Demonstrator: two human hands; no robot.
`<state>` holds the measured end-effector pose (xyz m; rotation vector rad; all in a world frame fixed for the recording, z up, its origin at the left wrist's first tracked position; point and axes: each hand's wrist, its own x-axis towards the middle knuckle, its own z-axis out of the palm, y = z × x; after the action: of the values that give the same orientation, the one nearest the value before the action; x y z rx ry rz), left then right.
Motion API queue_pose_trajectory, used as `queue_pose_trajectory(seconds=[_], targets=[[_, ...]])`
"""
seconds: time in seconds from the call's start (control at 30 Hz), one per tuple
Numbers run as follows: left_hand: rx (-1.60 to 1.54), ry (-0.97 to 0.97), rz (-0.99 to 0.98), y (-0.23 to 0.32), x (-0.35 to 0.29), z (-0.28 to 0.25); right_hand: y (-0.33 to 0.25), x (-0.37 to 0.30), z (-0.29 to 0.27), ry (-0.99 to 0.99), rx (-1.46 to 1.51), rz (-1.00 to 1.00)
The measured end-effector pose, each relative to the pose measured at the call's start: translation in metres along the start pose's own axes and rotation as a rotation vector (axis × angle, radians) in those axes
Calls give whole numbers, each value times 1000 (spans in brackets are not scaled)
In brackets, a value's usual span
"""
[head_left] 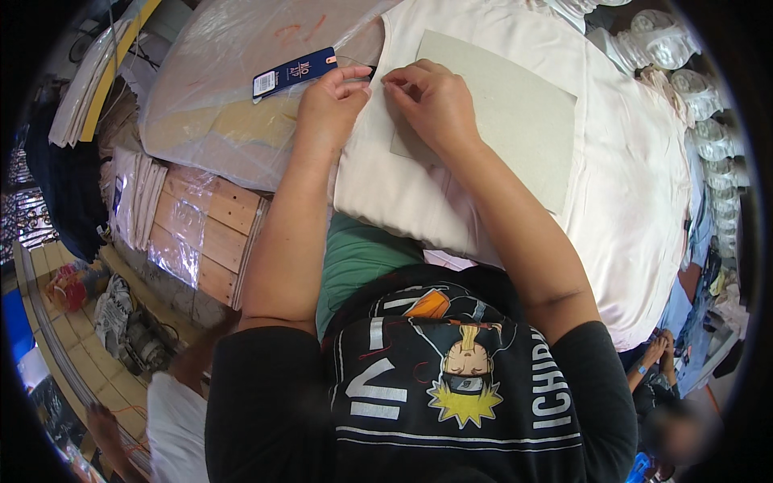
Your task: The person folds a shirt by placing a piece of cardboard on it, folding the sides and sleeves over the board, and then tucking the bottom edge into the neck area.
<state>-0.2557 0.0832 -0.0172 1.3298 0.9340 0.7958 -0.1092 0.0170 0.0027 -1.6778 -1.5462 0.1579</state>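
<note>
Cream cloth (628,201), apparently a garment, lies spread before me with a grey cardboard sheet (515,113) on top. Both hands meet at the cloth's left edge, beside a small dark piece (373,72). My left hand (332,105) is closed, thumb near fingertips, close to the thin cord of a dark blue hang tag (294,74). That tag rests on clear plastic to the left. My right hand (439,101) makes a pinch just over the cloth, its wrist above the cardboard. What either pinch holds is too small to make out.
Clear plastic sheeting (217,88) covers the surface at left. Beside it are wooden slats (213,229) and folded garments (133,193). Plastic-wrapped bundles (648,40) line the right side. Other people's parts show: a white-clothed person (173,427) lower left, hands (656,350) lower right.
</note>
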Motion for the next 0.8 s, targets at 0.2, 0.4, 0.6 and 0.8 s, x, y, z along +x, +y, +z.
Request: queue_pose_trajectory(seconds=[0.2,0.4,0.6,0.8], targets=[[7,21,6,-2,2,0,-3,0,4,10,-148,-114],[25,35,31,-5,2,0,-3,2,0,-4,-191,-123],[21,28,61,-4,1,2,-4,1,-8,-74,193,189],[454,62,183,14,-14,10,4,1,-4,-80,333,271]])
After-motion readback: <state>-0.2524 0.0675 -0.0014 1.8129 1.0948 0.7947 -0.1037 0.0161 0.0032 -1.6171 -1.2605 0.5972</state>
